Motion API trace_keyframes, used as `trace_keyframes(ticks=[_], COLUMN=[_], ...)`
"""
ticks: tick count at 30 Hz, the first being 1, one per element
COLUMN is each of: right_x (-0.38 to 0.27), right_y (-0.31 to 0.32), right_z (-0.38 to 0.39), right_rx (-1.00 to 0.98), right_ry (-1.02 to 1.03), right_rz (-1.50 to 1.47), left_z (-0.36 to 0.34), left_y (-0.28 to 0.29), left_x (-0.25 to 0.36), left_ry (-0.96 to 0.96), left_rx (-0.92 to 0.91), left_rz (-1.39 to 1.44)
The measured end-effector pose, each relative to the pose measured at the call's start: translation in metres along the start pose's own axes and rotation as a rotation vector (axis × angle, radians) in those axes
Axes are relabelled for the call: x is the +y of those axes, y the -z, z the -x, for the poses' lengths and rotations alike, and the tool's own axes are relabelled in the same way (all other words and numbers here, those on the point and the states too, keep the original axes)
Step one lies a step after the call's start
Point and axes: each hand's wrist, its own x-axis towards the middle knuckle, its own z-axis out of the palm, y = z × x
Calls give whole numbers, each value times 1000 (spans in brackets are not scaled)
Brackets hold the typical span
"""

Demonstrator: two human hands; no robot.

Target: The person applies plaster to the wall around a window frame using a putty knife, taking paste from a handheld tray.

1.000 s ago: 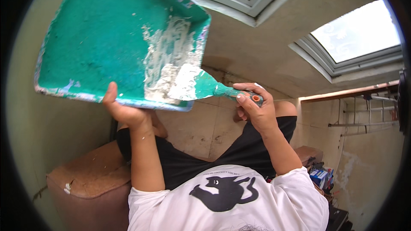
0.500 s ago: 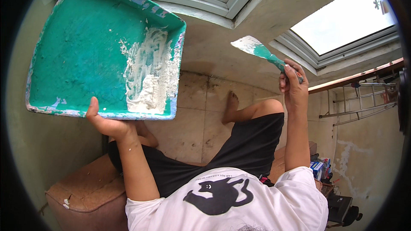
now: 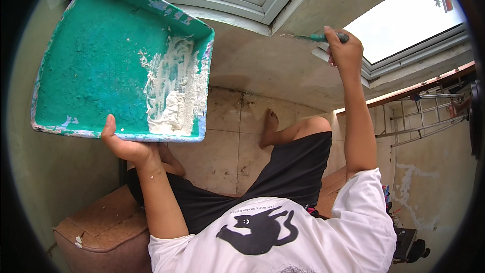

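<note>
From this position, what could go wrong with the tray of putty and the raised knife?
1. The left hand grips the green tray only at its lower edge, so it may tip and drop the white putty toward the tiled floor.
2. The right hand holds the putty knife high against the sloped wall; putty might fall on the person's white shirt.

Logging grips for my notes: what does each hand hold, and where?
Left hand grips the green tray at its near edge; right hand grips the putty knife by its handle.
</note>
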Motion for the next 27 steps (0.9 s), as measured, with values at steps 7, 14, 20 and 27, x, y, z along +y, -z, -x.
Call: trace_keyframes(ticks=[7,14,20,27], right_x=[-17,-32,-33,2], right_y=[-7,5,22,-21], right_z=[-40,-58,-44,-42], right_rx=[-29,104,31,-38], right_ry=[-33,94,112,48], right_rz=[88,93,194,134], left_z=[2,2,1,0], left_y=[-2,-5,-4,-6], left_x=[2,4,4,2], left_ry=[24,17,-3,-9], left_rx=[7,16,0,-12], left_rz=[2,-35,-25,-27])
